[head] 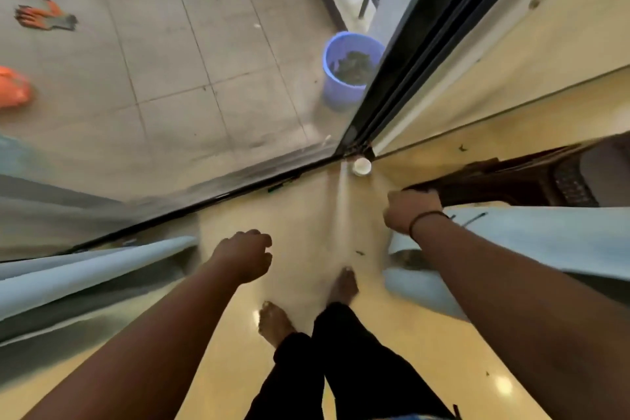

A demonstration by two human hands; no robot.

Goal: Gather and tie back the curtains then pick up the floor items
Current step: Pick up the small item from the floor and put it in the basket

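Observation:
I look down at a glass sliding door with a curtain on each side. My left hand (243,256) is curled, and it seems to grip a hazy sheer curtain (306,232) that veils the floor between my arms. The pale blue left curtain (85,269) hangs bunched beside my left forearm. My right hand (410,211), with a dark band at the wrist, grips the edge of the pale blue right curtain (545,235). On the floor by the door corner lies a small white cup (361,166). A green stick-like item (280,186) lies along the door track (204,203).
My bare feet (342,286) stand on glossy yellow floor with leaf bits. A dark wicker chair (545,177) is at the right, behind the curtain. Beyond the glass, on the tiled balcony, are a blue bucket (351,68), orange gloves (44,15) and an orange bag (13,89).

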